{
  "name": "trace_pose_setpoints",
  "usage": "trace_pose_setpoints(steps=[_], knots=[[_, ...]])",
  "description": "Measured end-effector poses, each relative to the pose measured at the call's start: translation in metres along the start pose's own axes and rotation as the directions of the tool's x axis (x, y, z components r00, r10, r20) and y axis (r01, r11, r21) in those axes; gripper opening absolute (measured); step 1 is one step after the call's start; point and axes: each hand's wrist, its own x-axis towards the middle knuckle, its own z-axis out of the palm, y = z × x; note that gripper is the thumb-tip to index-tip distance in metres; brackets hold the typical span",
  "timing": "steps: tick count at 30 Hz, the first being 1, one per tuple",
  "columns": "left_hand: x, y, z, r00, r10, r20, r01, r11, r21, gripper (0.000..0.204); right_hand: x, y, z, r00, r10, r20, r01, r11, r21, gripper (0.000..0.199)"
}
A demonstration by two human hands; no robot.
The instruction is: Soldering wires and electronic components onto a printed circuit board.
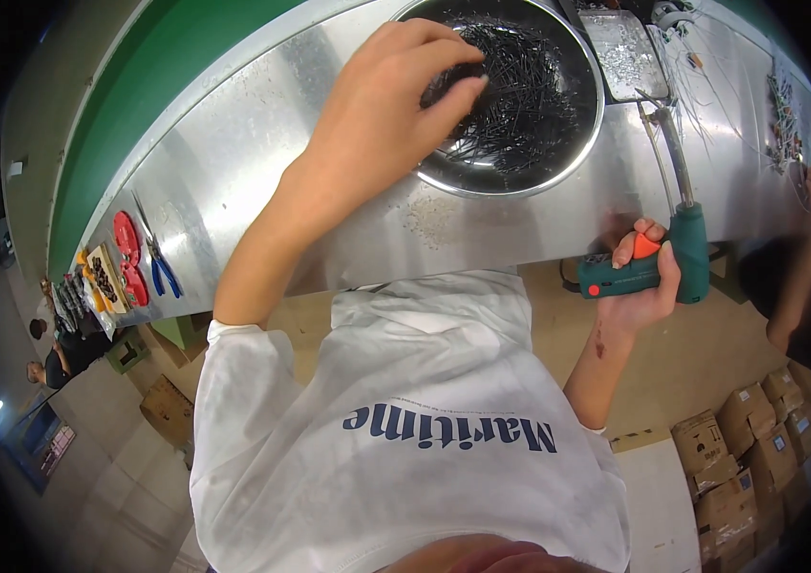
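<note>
Bowl point(579, 153) of shiny metal is sitting far centre on the metal bench point(253, 153), holding a tangled heap of thin black pieces point(525, 95). I am seeing the left hand point(396, 100) hovering over its left side, fingers curling; I cannot tell whether they are pinching a piece. Right of the bowl, a shallow tray point(616, 57) is carrying speckled residue. Near right, the right hand point(642, 304) is grasping a green soldering gun point(692, 248), its tip pointing toward the tray.
</note>
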Motion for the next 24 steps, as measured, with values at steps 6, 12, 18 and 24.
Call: trace_pose_setpoints(steps=[6,12,18,24], knots=[[0.004,-0.009,0.016,0.997,0.052,0.053,-0.048,0.996,-0.073,0.013,0.0,0.001,0.001,1.0,-0.006,0.018,0.006,1.0,-0.005,0.024],[0.009,-0.005,0.011,0.973,-0.208,0.101,0.228,0.94,-0.254,0.011,-0.001,0.001,0.0,1.0,-0.004,0.015,0.004,1.0,-0.002,0.024],[0.005,-0.005,-0.006,0.844,-0.417,0.338,0.53,0.55,-0.645,0.015,-0.001,0.001,-0.002,1.0,-0.009,0.016,0.008,1.0,0.002,0.024],[-0.007,0.002,-0.003,0.85,-0.435,0.298,0.465,0.351,-0.813,0.015,0.0,0.0,-0.001,1.0,-0.012,0.026,0.012,1.0,-0.015,0.025]])
